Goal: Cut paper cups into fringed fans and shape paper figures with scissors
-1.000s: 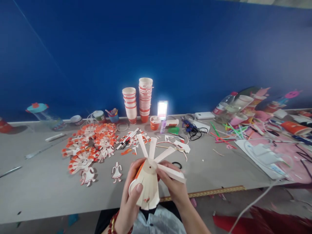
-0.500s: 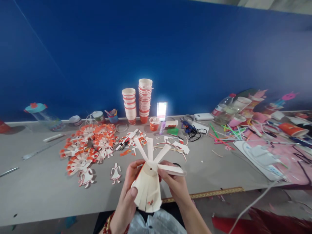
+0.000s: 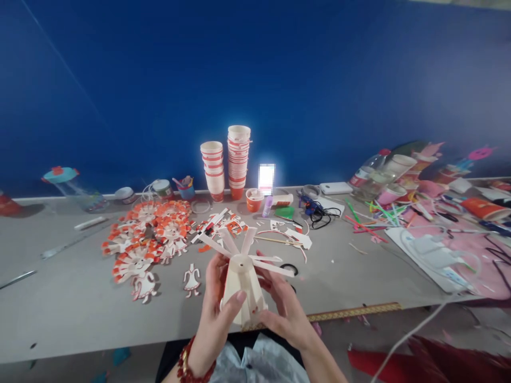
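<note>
Holding a cut paper cup (image 3: 241,287) upside down above the near edge of the worktop (image 3: 72,314), the person keeps it between both hands so that its base faces up and away from the body. The left hand (image 3: 215,319) wraps the cup's left side, thumb laid across the front wall and fingers curled behind, which steadies the body of the cup. The right hand (image 3: 285,311) cups the right side from below and behind, its fingers curled loosely against the wall just under the strips; it grips nothing else. Several long white strips (image 3: 255,255), cut from the cup's wall, fan out from the base like spokes, some pointing far and left, others right. Held this way, the strips stand free of both palms and are not crushed.

Just left of the hands, a small paper figure (image 3: 192,279) lies flat on the worktop, and beyond it a wide spread of orange-and-white cutouts (image 3: 149,234) covers the surface, laid out side by side rather than piled. At the far edge, against the blue wall (image 3: 255,80), two stacks of paper cups (image 3: 227,165) stand upright, within reach but clear of the working area. A single small orange cup (image 3: 254,200) stands beside them. Coloured straws (image 3: 371,218) and pink sheets (image 3: 459,234) crowd the right side, well apart from the hands. A black cable (image 3: 319,215) lies coiled between the cup stacks and the straws.
</note>
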Demonstrator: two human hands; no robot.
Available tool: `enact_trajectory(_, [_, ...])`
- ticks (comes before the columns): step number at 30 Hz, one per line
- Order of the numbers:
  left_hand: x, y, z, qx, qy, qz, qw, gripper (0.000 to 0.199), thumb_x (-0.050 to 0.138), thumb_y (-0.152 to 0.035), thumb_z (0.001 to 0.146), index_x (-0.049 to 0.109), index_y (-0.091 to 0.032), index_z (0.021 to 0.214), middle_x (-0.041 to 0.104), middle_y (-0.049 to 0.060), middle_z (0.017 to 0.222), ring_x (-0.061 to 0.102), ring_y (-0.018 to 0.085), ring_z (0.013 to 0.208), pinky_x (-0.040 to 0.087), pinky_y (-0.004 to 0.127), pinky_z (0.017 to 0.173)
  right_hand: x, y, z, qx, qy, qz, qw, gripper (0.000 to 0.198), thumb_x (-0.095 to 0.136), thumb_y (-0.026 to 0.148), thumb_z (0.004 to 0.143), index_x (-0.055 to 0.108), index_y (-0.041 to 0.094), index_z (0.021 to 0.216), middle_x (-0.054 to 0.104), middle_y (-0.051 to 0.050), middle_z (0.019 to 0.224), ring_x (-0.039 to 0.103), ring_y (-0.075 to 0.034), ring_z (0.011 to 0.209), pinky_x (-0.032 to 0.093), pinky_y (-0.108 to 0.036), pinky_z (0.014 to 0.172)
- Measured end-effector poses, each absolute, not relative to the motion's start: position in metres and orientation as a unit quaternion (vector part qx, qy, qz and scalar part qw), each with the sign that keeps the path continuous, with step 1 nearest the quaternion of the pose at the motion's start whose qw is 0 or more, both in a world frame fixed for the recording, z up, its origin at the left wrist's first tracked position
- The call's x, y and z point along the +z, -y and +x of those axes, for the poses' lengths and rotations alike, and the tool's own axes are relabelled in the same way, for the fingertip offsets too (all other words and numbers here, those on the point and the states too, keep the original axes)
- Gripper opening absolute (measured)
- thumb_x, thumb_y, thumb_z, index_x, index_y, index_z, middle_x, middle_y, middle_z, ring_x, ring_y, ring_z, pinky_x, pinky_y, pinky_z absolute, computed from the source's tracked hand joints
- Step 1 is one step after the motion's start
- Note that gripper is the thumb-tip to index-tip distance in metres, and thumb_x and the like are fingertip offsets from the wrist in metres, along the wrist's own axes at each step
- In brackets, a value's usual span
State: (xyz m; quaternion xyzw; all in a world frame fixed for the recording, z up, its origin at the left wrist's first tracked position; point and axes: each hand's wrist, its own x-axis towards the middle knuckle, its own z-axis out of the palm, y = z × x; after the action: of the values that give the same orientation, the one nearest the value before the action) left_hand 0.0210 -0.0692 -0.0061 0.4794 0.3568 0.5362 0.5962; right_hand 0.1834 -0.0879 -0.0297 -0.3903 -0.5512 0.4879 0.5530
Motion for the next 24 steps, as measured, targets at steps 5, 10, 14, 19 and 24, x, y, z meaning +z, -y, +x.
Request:
enact_trajectory(5, [0.004, 0.07, 0.018, 0.516, -0.365, 0.484, 0.605, 0.052, 0.057, -0.038, 0.088, 0.038, -0.026, 0.135, 0.046, 0.01, 0.137, 0.044, 0.032, 0.127, 0.041, 0.042, 0.103, -0.047, 0.091, 0.189, 0.493, 0.485, -0.404, 0.599, 0.043, 0.063, 0.049, 0.085, 0.066, 0.03, 0.123, 0.061, -0.01, 0.133, 0.057, -0.034, 0.121, 0.044, -0.052, 0.102])
enact_trajectory(10, [0.005, 0.074, 0.025, 0.541, -0.352, 0.452, 0.615, 0.058, 0.061, -0.044, 0.083, 0.042, -0.025, 0.134, 0.052, 0.01, 0.132, 0.05, 0.033, 0.12, 0.044, 0.041, 0.098, -0.041, 0.082, 0.181, 0.435, 0.459, -0.457, 0.626, 0.03, 0.071, 0.037, 0.081, 0.074, 0.027, 0.109, 0.071, -0.01, 0.117, 0.062, -0.033, 0.111, 0.05, -0.048, 0.096])
enact_trajectory(14, [0.004, 0.08, 0.032, 0.545, -0.35, 0.425, 0.632, 0.062, 0.063, -0.045, 0.08, 0.041, -0.026, 0.134, 0.05, 0.01, 0.133, 0.051, 0.034, 0.119, 0.045, 0.043, 0.098, -0.025, 0.075, 0.173, 0.435, 0.456, -0.458, 0.627, 0.021, 0.069, 0.035, 0.083, 0.076, 0.026, 0.101, 0.075, -0.007, 0.103, 0.068, -0.029, 0.097, 0.054, -0.04, 0.087])
enact_trajectory(19, [0.002, 0.08, 0.029, 0.54, -0.33, 0.408, 0.659, 0.061, 0.063, -0.045, 0.08, 0.041, -0.026, 0.134, 0.048, 0.01, 0.137, 0.049, 0.034, 0.122, 0.043, 0.043, 0.101, -0.024, 0.073, 0.174, 0.399, 0.454, -0.498, 0.622, 0.018, 0.073, 0.036, 0.079, 0.077, 0.02, 0.086, 0.075, -0.008, 0.087, 0.068, -0.026, 0.081, 0.056, -0.035, 0.074])
enact_trajectory(24, [0.004, 0.079, 0.027, 0.539, -0.333, 0.394, 0.666, 0.06, 0.063, -0.048, 0.08, 0.045, -0.025, 0.132, 0.051, 0.01, 0.134, 0.047, 0.034, 0.124, 0.044, 0.039, 0.098, -0.024, 0.071, 0.178, 0.41, 0.452, -0.49, 0.623, 0.018, 0.075, 0.038, 0.076, 0.075, 0.02, 0.073, 0.073, -0.007, 0.078, 0.067, -0.025, 0.074, 0.056, -0.033, 0.068])
